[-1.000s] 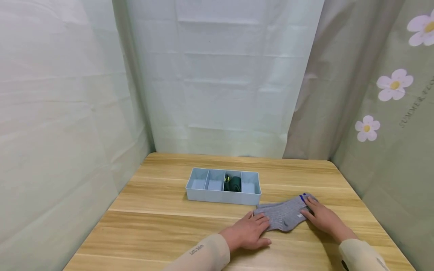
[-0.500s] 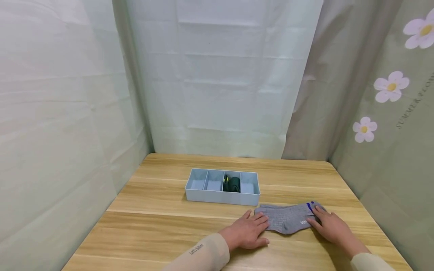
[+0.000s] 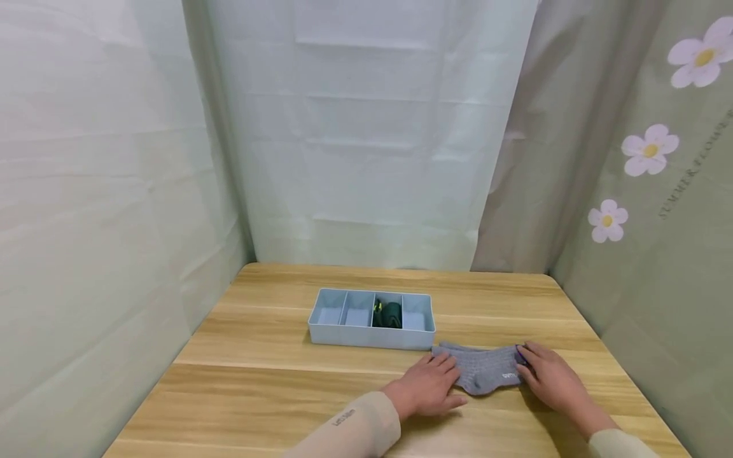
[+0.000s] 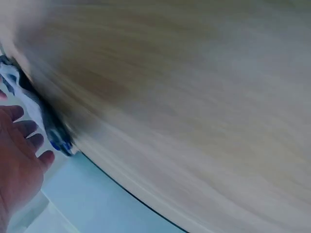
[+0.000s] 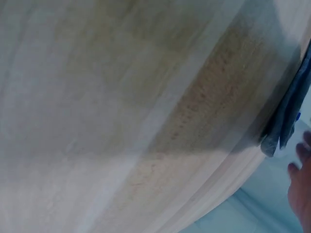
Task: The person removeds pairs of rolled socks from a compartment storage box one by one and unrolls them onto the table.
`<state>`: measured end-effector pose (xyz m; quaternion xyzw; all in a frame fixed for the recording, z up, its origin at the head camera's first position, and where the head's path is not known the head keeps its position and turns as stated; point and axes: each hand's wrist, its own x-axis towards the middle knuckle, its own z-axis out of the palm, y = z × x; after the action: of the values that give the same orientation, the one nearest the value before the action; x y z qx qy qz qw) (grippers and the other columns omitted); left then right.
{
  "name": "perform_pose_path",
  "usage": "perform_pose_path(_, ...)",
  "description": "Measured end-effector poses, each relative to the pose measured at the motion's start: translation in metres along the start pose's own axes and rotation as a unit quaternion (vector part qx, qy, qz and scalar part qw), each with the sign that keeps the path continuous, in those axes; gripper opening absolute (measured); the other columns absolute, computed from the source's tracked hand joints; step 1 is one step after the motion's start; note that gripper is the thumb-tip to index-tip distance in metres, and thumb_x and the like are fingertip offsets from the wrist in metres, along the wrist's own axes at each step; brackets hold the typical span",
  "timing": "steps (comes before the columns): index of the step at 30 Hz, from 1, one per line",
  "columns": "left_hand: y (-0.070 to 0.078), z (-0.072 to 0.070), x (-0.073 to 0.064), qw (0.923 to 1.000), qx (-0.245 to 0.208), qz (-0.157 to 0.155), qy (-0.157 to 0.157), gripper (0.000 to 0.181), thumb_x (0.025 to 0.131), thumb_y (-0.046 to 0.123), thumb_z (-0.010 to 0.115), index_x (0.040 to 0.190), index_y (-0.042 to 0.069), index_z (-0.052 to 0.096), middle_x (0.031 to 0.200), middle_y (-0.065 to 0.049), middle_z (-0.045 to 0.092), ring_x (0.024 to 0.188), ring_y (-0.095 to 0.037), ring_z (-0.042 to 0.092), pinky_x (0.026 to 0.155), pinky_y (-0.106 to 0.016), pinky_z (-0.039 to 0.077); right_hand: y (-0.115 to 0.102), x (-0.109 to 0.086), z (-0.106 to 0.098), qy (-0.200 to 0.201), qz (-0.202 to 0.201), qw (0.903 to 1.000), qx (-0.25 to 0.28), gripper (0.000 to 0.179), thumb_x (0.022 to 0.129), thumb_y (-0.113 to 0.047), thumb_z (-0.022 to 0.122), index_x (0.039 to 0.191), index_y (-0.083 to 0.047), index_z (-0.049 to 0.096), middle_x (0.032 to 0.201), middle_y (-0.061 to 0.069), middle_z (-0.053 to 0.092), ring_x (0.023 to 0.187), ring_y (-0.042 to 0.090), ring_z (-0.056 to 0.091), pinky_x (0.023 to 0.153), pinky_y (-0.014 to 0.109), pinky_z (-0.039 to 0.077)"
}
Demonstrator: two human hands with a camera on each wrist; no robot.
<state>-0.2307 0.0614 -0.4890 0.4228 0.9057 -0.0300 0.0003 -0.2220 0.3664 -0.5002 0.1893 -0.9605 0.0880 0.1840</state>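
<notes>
A pair of grey ribbed socks (image 3: pixel 483 369) lies flat on the table, one on top of the other, with white lettering near the right end. My left hand (image 3: pixel 426 385) rests on their left end, fingers straight. At the right end, my right hand (image 3: pixel 552 378) pinches the blue-striped edge between thumb and fingers, covering most of the stripe. In the left wrist view, the socks (image 4: pixel 36 107) show edge-on beside the left hand (image 4: pixel 19 160). The right wrist view catches the socks (image 5: pixel 286 111) and part of the right hand (image 5: pixel 301 189) at its border.
Just behind the socks stands a light blue divided box (image 3: pixel 371 336). One compartment holds a rolled dark green bundle (image 3: pixel 392 314) with a yellow mark. The wooden table (image 3: pixel 258 388) is enclosed by pale curtains (image 3: pixel 366 140), the right one printed with flowers.
The right hand first slides rightward along the sock end, then draws slightly back left, its thumb and fingers closing on the striped edge. The left hand stays on the other end.
</notes>
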Motion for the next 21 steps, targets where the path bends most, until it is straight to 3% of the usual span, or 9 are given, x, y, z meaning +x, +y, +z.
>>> perform_pose_path(3, 0.006, -0.001, 0.004, 1.0000, 0.001, -0.001, -0.003, 0.067, 0.101, 0.064, 0.028, 0.151, 0.023, 0.044, 0.156, 0.002, 0.037, 0.144, -0.016, 0.031, 0.115, -0.038, 0.027, 0.002, 0.000, 0.002, -0.037, -0.011, 0.9986, 0.036, 0.043, 0.092, -0.019, 0.071, 0.126, 0.006, 0.064, 0.130, 0.030, 0.057, 0.120, 0.049, 0.053, 0.098, 0.060, 0.042)
perform_pose_path(8, 0.012, -0.001, 0.006, 0.9992, -0.017, -0.018, -0.033, 0.066, 0.099, 0.066, 0.030, 0.151, 0.028, 0.043, 0.158, 0.000, 0.034, 0.145, -0.017, 0.029, 0.116, -0.035, 0.027, 0.005, -0.004, 0.003, -0.105, 0.025, 0.9925, 0.057, 0.049, 0.094, -0.029, 0.068, 0.130, 0.003, 0.062, 0.135, 0.031, 0.053, 0.123, 0.050, 0.051, 0.097, 0.059, 0.043)
perform_pose_path(15, 0.010, -0.002, 0.013, 0.9989, 0.020, -0.033, -0.028, 0.064, 0.099, 0.066, 0.031, 0.149, 0.029, 0.047, 0.156, 0.001, 0.037, 0.145, -0.018, 0.030, 0.116, -0.035, 0.026, -0.002, -0.007, 0.000, -0.104, 0.052, 0.9922, 0.046, 0.052, 0.093, -0.032, 0.068, 0.128, 0.005, 0.062, 0.133, 0.035, 0.052, 0.120, 0.052, 0.051, 0.094, 0.061, 0.044)
perform_pose_path(21, 0.007, -0.001, 0.019, 0.9968, 0.043, -0.056, -0.037, 0.060, 0.102, 0.062, 0.029, 0.150, 0.030, 0.045, 0.158, 0.002, 0.033, 0.147, -0.018, 0.026, 0.117, -0.034, 0.025, -0.012, -0.011, 0.000, -0.117, 0.097, 0.9878, 0.033, 0.055, 0.094, -0.036, 0.065, 0.129, 0.006, 0.061, 0.134, 0.037, 0.050, 0.122, 0.054, 0.049, 0.094, 0.063, 0.043)
